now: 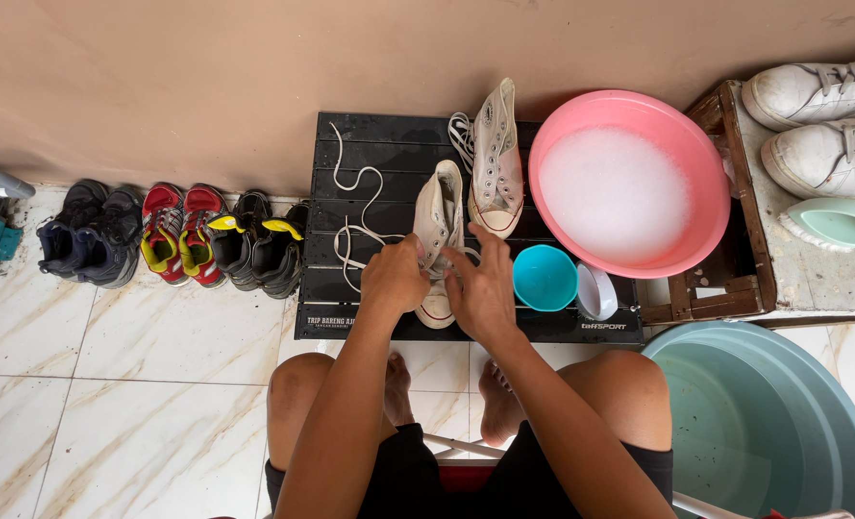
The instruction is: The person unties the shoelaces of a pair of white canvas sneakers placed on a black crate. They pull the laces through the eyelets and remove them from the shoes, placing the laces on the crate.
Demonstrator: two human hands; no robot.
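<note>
cream high-top sneaker worked by both hands on a black slatted table

cream high-top sneaker (439, 231) lies at the centre of the frame on the low black slatted table (389, 154), toe toward the person, with both hands on it. the left hand (395, 279) is curled against its left side and the right hand (483, 288) presses in from the right, fingers pinched at the lacing; the two hands sit close together, closed on the shoe (what exactly the fingertips grip cannot be told). at the bottom of the frame are bare knees, bare feet on pale marble-look tiles and black shorts.

a loose white shoelace (355, 216) snakes over the slats just left of the sneaker. a second cream high-top (497, 159) lies just beyond it, toward upper centre, touching or nearly touching the first. right of the hands a small turquoise bowl (545, 278) stands beside a small white bowl (597, 291).

in the lower right corner is a large teal tub (783, 423). further up, right of centre, a pink basin (629, 183) holds white foam. at the upper right edge a pair of white sneakers (826, 125) rests on a stone ledge, with a pale green brush-like item (836, 223) below them.

at the left, along the tan wall, stand a dark navy pair (91, 235), a red and yellow pair (179, 235) and a black pair with yellow tongues (259, 240).
</note>
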